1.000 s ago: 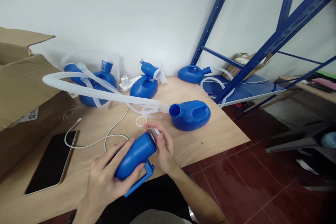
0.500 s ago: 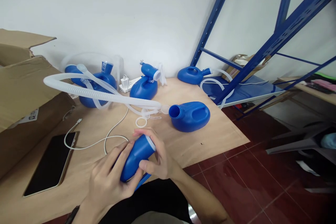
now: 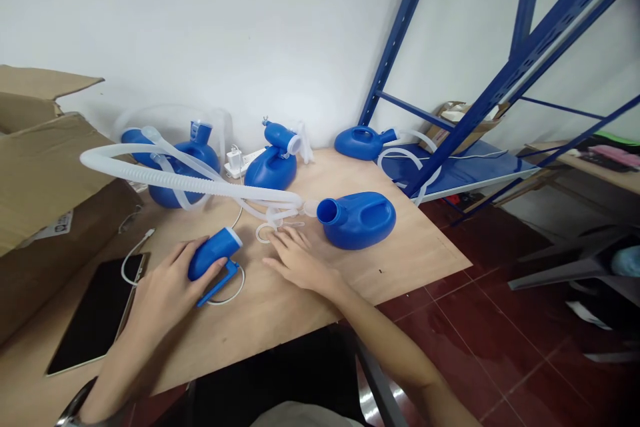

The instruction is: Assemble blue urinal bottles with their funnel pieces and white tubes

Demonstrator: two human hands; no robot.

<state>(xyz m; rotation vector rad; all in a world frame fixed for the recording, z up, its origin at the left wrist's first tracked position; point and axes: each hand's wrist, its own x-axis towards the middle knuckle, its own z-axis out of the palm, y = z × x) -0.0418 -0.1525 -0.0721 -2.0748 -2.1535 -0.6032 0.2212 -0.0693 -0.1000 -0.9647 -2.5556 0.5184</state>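
Observation:
My left hand (image 3: pixel 167 287) is wrapped round a blue plastic spout piece (image 3: pixel 213 255) with a white rim at its upper end. From this piece a narrow blue flap (image 3: pixel 219 284) hangs down over the table. My right hand (image 3: pixel 303 261) lies low over the tabletop, fingers stretched and apart, their tips at a flat white ring (image 3: pixel 257 237); whether they touch it I cannot tell. Just right of that hand, a blue jug-like bottle (image 3: pixel 360 237) with a moulded handle lies with its open mouth facing left. A white corrugated hose (image 3: pixel 200 183) runs behind both hands.
A cardboard box (image 3: pixel 45 173) and a dark tablet (image 3: pixel 95 313) occupy the left side. Along the wall stand more blue bottles (image 3: pixel 270 170) and a white power strip (image 3: pixel 249 161). A blue metal rack (image 3: pixel 400 33) rises behind the table's right edge (image 3: pixel 453 260).
My left hand has carried the blue spout piece left and over the table. My right hand has let go of it and reached forward to the white ring.

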